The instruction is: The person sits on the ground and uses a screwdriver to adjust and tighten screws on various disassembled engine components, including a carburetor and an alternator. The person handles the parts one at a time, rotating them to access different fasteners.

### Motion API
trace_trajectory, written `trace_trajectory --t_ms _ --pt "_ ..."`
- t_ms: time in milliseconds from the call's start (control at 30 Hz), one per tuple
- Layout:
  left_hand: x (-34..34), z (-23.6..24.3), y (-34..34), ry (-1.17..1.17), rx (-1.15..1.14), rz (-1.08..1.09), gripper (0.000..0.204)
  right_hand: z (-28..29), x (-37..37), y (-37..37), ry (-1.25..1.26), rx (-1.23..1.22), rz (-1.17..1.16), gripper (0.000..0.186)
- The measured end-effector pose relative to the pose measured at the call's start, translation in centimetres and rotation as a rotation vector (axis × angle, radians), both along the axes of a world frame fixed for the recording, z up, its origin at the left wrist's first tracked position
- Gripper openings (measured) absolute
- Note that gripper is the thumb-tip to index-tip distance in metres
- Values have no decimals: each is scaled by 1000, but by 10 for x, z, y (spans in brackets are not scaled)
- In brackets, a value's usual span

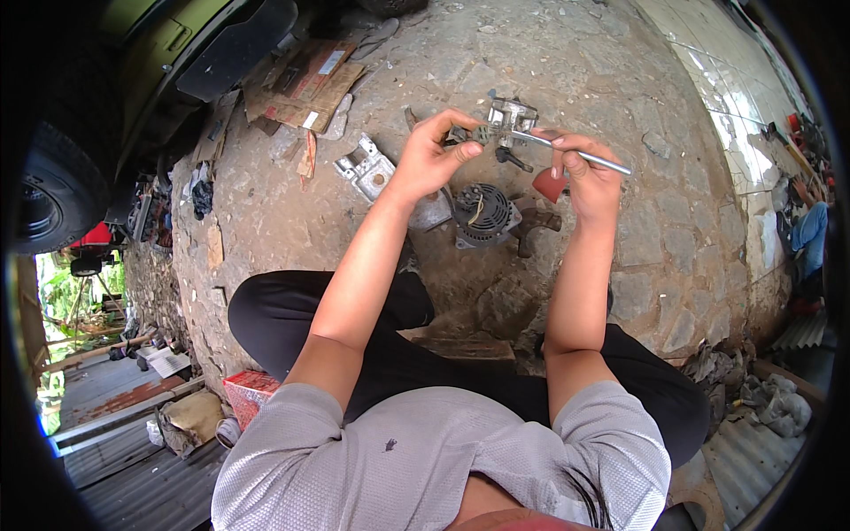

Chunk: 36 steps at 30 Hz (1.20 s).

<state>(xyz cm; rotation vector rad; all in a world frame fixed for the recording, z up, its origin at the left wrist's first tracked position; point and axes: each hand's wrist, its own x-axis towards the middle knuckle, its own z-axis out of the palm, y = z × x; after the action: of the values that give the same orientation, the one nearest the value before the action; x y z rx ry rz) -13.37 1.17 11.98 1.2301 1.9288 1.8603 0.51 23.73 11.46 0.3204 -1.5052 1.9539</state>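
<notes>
My left hand (431, 150) is closed on a small greenish-grey part (482, 134), held up in front of me. My right hand (586, 164) grips a long silver metal rod tool (611, 164), its tip at the small part. Just beyond them sits a silver metal block (513, 113), with a dark bolt-like piece (515, 161) below it. On the ground lie a cast aluminium housing (363, 166), a round finned alternator-like unit (482, 221), a curved rusty bracket (537, 239) and a red flat piece (547, 184) beside my right hand.
Flattened cardboard (301, 88) lies upper left, near a vehicle's wheel (49, 195). A red patterned box (248, 394) is by my left leg (279, 314). Corrugated sheets (133, 469) lie lower left. Another person's jeans-clad leg (806, 234) is at the right edge, among clutter.
</notes>
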Motion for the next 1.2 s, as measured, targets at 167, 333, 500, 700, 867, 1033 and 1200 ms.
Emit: trace_trajectory --t_ms 167,333,500,700,867,1033,1200 --pt "2 3 2 45 -13 12 34 -5 2 0 -70 -17 -35 23" --pt "1 4 2 68 -22 4 34 0 3 4 19 -56 7 23" --pt "0 3 3 105 -38 -19 34 1 6 9 -64 -21 45 22" --pt "0 3 3 107 -49 -4 34 7 7 1 -51 -58 26 24" --pt "3 5 4 124 -52 0 34 2 5 0 15 -123 47 26" --pt "1 4 3 120 -49 -4 34 1 8 3 -100 -82 -8 27" --pt "0 4 3 130 -61 -5 35 -2 6 4 -85 -97 14 26"
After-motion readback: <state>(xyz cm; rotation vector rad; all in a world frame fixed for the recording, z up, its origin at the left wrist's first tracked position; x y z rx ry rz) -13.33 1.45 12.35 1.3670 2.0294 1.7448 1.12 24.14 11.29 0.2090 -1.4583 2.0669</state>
